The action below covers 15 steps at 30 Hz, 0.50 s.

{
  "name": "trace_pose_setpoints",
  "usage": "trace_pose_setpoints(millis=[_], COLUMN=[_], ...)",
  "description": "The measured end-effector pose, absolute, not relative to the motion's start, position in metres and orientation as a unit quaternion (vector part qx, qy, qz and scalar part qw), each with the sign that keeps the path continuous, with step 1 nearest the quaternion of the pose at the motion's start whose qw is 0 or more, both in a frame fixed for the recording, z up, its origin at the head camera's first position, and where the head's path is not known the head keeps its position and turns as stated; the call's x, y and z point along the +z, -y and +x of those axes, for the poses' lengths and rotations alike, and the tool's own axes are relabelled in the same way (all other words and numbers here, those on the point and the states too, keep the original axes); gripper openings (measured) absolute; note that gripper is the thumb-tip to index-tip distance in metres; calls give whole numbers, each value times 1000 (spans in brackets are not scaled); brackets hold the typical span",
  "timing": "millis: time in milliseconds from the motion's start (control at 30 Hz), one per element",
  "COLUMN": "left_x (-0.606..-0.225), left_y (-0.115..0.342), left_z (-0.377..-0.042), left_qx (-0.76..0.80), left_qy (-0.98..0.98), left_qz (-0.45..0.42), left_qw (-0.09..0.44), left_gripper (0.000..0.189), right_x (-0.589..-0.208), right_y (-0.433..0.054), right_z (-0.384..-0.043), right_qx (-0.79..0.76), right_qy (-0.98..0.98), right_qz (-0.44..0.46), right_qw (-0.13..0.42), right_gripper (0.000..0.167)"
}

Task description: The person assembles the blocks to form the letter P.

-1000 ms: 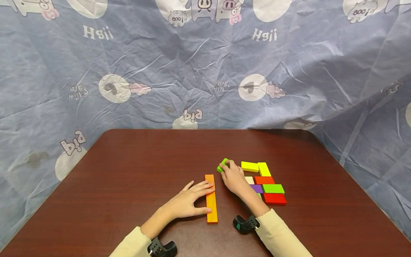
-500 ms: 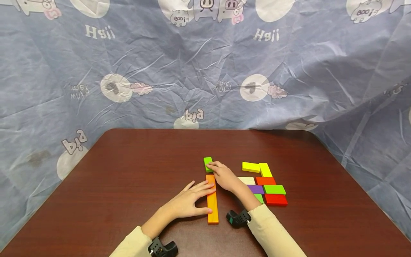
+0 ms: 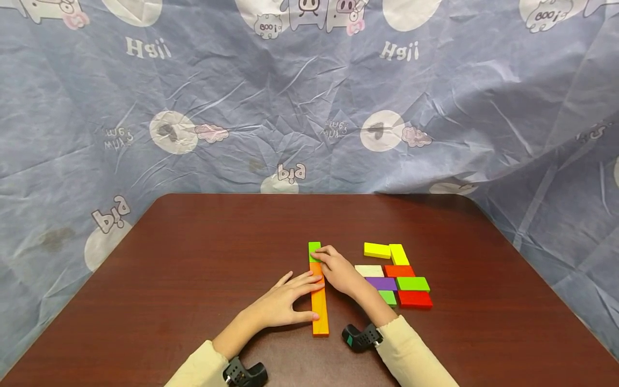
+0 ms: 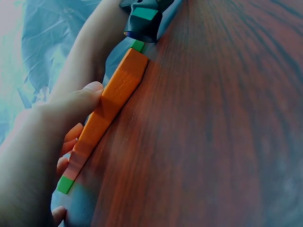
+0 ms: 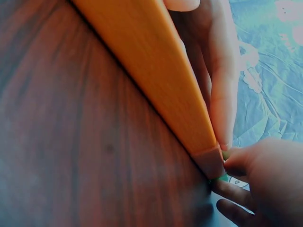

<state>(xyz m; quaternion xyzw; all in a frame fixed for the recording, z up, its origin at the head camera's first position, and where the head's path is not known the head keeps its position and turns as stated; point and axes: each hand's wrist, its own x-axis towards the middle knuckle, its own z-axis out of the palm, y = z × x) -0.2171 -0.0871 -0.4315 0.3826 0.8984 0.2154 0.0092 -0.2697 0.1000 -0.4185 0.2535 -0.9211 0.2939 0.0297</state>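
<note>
A long orange strip of flat wooden blocks (image 3: 319, 325) lies on the brown table, pointing away from me. Its far part is a deeper orange; the left hand hides any seam in the middle. My left hand (image 3: 278, 307) rests on the strip from the left, fingers spread and fairly straight, thumb (image 4: 90, 97) on its near part. At the far end, a green block (image 3: 314, 246) sits in line with the strip and appears to touch it. My right hand (image 3: 340, 271) pinches this green block between thumb and fingers, seen partly hidden in the right wrist view.
To the right lies a flat cluster: a white block (image 3: 369, 271), a purple block (image 3: 382, 284), green blocks (image 3: 412, 284) and red blocks (image 3: 415, 299). Two yellow blocks (image 3: 377, 250) form a corner behind them. A printed cloth (image 3: 242, 107) hangs beyond the table (image 3: 217, 226).
The right hand has carried the green block leftward, turned it in line with the orange strip and drawn it nearer, closing the gap. My left hand has stayed in place.
</note>
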Motion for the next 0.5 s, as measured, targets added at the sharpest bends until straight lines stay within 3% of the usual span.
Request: trace_pose_setpoints(millis=[500], left_x=[-433], left_y=[87], left_z=[-217], left_qx=[222], left_qy=[-898], left_qz=[379], left_qw=[23], left_gripper=[63], right_x=[-412], right_y=[-106], right_z=[-266], right_qx=[264], right_qy=[935], right_qz=[232], right_qw=[35], right_gripper=[33])
